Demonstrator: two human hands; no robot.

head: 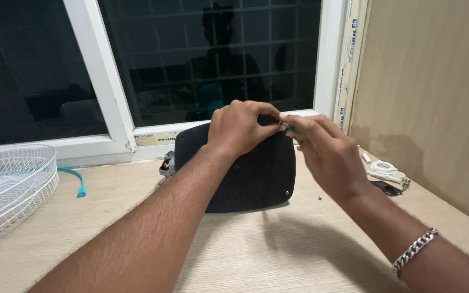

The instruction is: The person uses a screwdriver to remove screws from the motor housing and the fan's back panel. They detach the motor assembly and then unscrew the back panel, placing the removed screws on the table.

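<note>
A black rounded plastic housing stands on edge on the light wooden table, its flat back toward me. My left hand grips its top edge. My right hand meets it at the upper right corner, fingertips pinched on a small green-tipped tool or part that is mostly hidden. A silver chain bracelet circles my right wrist. A metal motor part pokes out behind the housing's left side.
A white wire fan guard lies at the left table edge, a teal strip beside it. White plastic pieces, a dark piece and a loose screw lie to the right. Behind are a dark window and a brown wall panel.
</note>
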